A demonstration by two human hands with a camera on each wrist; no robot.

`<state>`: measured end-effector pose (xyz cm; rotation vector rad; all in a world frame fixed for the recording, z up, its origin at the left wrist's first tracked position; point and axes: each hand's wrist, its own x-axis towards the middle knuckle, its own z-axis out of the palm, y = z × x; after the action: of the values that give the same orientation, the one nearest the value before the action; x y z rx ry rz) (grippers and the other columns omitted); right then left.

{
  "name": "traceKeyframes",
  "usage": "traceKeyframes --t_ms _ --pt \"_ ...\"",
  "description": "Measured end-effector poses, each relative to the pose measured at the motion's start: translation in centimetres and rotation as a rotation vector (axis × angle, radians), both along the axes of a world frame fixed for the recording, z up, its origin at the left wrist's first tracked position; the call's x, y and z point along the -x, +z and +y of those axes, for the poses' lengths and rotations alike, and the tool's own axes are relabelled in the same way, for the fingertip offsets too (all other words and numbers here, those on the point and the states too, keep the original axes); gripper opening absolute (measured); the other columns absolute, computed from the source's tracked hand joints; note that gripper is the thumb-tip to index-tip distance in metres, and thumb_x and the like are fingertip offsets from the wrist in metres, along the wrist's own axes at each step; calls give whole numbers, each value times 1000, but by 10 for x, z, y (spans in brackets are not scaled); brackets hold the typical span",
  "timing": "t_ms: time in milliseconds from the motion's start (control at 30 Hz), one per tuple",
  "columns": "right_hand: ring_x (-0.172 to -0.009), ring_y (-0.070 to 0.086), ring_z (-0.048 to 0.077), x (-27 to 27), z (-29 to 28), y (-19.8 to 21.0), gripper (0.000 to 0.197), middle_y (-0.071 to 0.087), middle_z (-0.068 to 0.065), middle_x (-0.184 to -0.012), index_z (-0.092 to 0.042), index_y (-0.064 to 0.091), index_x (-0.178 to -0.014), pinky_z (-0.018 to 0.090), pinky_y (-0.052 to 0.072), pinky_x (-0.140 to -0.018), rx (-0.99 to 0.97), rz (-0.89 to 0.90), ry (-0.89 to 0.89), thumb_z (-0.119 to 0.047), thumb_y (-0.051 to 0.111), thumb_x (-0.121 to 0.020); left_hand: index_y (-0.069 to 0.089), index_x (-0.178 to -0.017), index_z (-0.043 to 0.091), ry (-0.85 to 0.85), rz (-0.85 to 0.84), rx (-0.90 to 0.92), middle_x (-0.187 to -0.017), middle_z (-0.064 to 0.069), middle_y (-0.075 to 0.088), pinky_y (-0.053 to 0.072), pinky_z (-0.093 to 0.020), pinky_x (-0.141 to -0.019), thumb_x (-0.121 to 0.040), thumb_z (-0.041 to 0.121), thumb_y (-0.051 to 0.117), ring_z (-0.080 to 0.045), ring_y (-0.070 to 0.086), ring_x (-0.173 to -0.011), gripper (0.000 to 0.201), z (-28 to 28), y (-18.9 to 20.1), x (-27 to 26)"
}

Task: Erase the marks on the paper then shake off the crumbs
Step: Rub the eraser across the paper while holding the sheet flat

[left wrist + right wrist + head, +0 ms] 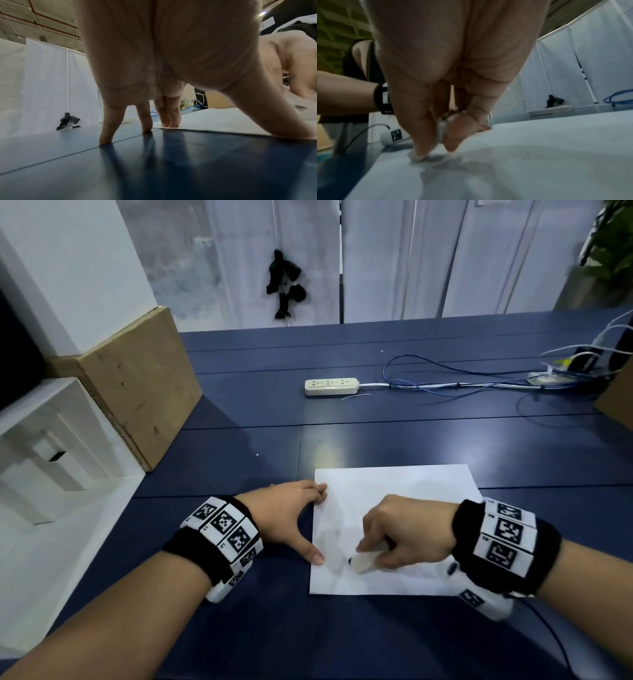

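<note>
The paper (404,501) lay on the table (376,433) near its front edge, the power strip (331,386) behind it, cables (445,378) trailing right, and a cardboard box (137,385) to the left.

Office or lab workspace. Blue tabletop (239,392) bearing a power strip (331,386), blue cables (445,378); white partition panels (394,258), cardboard box (137,385).

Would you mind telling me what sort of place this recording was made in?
Probably an office or lab workspace: a dark blue table carries a white power strip and loose blue cables, with white partition panels behind.
</note>
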<state>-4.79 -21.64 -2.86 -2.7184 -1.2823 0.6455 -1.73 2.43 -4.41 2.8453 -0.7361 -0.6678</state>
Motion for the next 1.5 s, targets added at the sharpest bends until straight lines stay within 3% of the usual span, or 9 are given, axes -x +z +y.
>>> traceKeyframes --t_ms 67,267,467,667,800,933,1133,1300,1500 --pt "-70 51 16 -6 3 0 26 67 5 -80 -19 73 -104 25 44 -69 -18 6 -16 -31 65 -82 38 -148 18 -1 -21 13 -153 17 28 30 -33 -117 -52 71 83 -5 32 -141 118 -3 1 -1" --pt "-63 36 31 -36 5 4 33 51 18 -65 -4 59 -71 41 48 -62 -100 -197 -203 -34 58 -85 41 -144 17 4 -41 20 -147 15 35 33 -27 -114 -53 67 86 -7 38 -136 114 -6 4 -2" --pt "-71 53 16 1 3 4 23 69 5 -83 -17 75 -101 26 46 -70 -22 47 -36 -27 69 -82 42 -142 18 25 -34 -3 -137 19 37 39 -34 -111 -47 73 84 -7 41 -130 118 -7 2 -3" --pt "-62 34 29 -35 5 5 41 45 14 -60 -4 56 -66 38 40 -58 -103 -213 -225 -36 58 -92 42 -139 20 15 -33 -34 -116 27 30 42 -36 -107 -46 73 84 -7 44 -125 115 -8 5 -4" --pt "-68 51 24 -1 3 6 18 63 8 -75 -11 68 -83 31 44 -67 -59 -66 -30 -28 63 -83 42 -142 19 20 -29 -31 -119 25 34 42 -35 -108 -44 75 83 -6 44 -123 120 -7 3 -6" --pt "-71 47 12 -4 6 6 26 66 2 -80 -19 74 -107 21 38 -70 -37 9 -24 -26 68 -83 43 -139 19 10 -33 -37 -114 25 33 43 -35 -106 -44 75 83 -7 46 -119 117 -9 3 -6" --pt "-64 41 26 -32 1 3 33 58 15 -67 -7 68 -81 36 47 -63 -66 -181 -195 -37 54 -85 39 -144 17 18 -30 -22 -134 18 37 37 -31 -111 -51 68 86 -8 42 -130 117 -9 5 -3" --pt "-71 47 5 3 -1 3 29 68 -1 -90 -23 73 -111 11 36 -66 -49 88 10 -29 69 -83 40 -141 21 21 -21 -32 -116 28 30 43 -39 -106 -45 76 82 -6 43 -124 118 -6 1 -5" --pt "-61 40 26 -48 -6 1 34 52 9 -60 -13 69 -81 41 52 -66 -76 -208 -242 -44 56 -83 36 -144 26 29 -9 -50 -128 28 32 43 -45 -105 -47 78 80 -5 40 -130 119 -4 3 -2"
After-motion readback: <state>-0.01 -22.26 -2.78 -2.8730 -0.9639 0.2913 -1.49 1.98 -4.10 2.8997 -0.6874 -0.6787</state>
